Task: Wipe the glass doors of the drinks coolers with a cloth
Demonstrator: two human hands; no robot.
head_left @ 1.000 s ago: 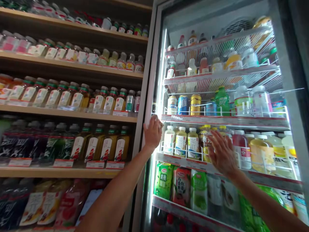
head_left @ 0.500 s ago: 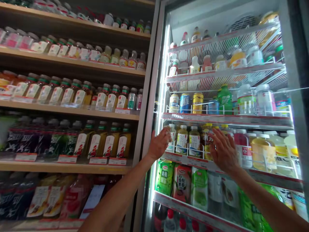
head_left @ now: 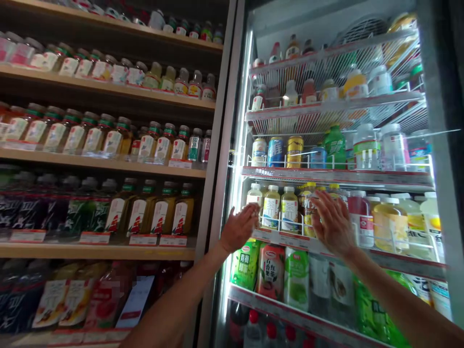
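My left hand [head_left: 239, 228] is raised in front of the lit fridge's left side, fingers stretched out and nothing held. It partly covers a white-capped bottle [head_left: 254, 193] on the middle shelf, close to two tea bottles with white caps, the nearer one [head_left: 271, 207] just to its right. My right hand [head_left: 332, 223] reaches toward the same shelf with its fingers apart, in front of a yellow-capped bottle [head_left: 308, 205]. A bottle of dark red drink [head_left: 360, 217] stands right of that hand. Whether the fingertips touch anything is hard to tell.
Green and red drink cartons, one red [head_left: 270, 270], line the shelf below. Cans, among them a blue can [head_left: 275, 152], stand above behind a wire rail. Wooden shelves [head_left: 108, 251] full of bottles fill the left, beside the fridge's metal frame [head_left: 221, 145]. A phone-like panel [head_left: 136, 302] leans low down.
The view has shifted slightly, and the shelves appear a little farther left. My left hand sits slightly lower against the bottles, showing more of the leftmost one. Both hands stay raised.
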